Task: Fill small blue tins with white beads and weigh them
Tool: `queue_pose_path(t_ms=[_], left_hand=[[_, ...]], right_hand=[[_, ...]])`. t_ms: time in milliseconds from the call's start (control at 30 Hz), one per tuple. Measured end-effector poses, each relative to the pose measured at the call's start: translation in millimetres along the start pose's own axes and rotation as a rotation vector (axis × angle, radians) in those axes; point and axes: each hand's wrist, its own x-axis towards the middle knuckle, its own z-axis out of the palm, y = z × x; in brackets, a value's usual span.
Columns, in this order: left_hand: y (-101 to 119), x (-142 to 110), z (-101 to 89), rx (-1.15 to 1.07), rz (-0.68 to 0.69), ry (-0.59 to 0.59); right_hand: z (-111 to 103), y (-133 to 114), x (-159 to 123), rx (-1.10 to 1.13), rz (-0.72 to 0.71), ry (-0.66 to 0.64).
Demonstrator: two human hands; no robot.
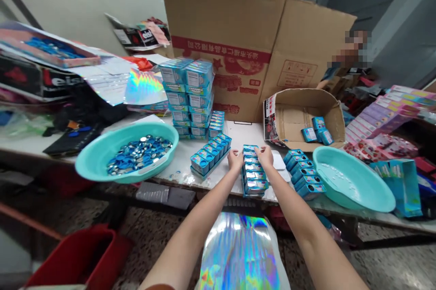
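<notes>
Small blue-and-white cartons point(255, 172) stand in one tight row on the white-topped table point(180, 176), running away from the person near the table's front edge. Left hand point(235, 159) and right hand point(264, 156) are held narrow, close together at the row's far end, each meeting the cartons from its own side. Whether either hand grips or only steadies them, I cannot tell.

Handling note: even, light pressure from both sides appears best for keeping the row square, as the narrow cartons could tip or skew under a one-sided push.

Left of the row: a second carton row point(208, 158), set at an angle. Right of the row: a third carton row point(302, 173), also angled, and a white pad point(279, 161) just beside it. Farther left, a teal basin point(86, 165) holds blue-and-silver caps. Farther right, a second teal basin point(354, 203) holds small white bits. Behind the row rise a stack of cartons point(186, 94) and an open cardboard box point(306, 99). Below the row, off the table, hangs an iridescent foil bag point(238, 253).
</notes>
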Motion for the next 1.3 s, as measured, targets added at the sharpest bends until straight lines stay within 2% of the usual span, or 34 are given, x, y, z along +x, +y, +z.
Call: queue_pose_path(t_ms=[67, 133, 200, 267, 333, 400, 467, 567, 733, 900, 1067, 1300], left_hand=[[-1, -17, -26.8, 0.090, 0.203, -0.006], [-3, -32, -62.0, 0.263, 0.553, -0.008], [-6, -41, -100.9, 0.421, 0.816, 0.102], [-10, -43, -137.0, 0.516, 0.874, 0.274], [-15, -38, -164.2, 0.597, 0.797, 0.402], [-24, -28, -179.7, 0.668, 0.668, 0.403], [-34, -18, -184.8, 0.717, 0.533, 0.300], [-49, -7, -180.8, 0.790, 0.391, 0.187], [-58, -2, -170.5, 0.874, 0.340, 0.278], [-55, -1, -172.6, 0.881, 0.343, 0.273], [-51, -9, -175.2, 0.932, 0.319, 0.290], [-57, -42, -190.9, 0.977, 0.325, 0.363]], right_hand=[[-17, 10, -24, 0.077, -0.159, 0.037], [-37, 30, -56, 0.146, -0.319, 0.056], [-55, 56, -91, 0.138, -0.418, 0.089], [-66, 84, -126, 0.096, -0.432, 0.100], [-66, 107, -155, 0.049, -0.407, 0.076], [-57, 121, -175, -0.010, -0.394, 0.052], [-42, 125, -184, -0.081, -0.413, 0.040], [-19, 119, -184, -0.169, -0.418, 0.058], [9, 105, -176, -0.230, -0.332, 0.153], [29, 108, -175, -0.210, -0.298, 0.237], [34, 109, -175, -0.228, -0.311, 0.256], [36, 92, -167, -0.226, -0.233, 0.224]])
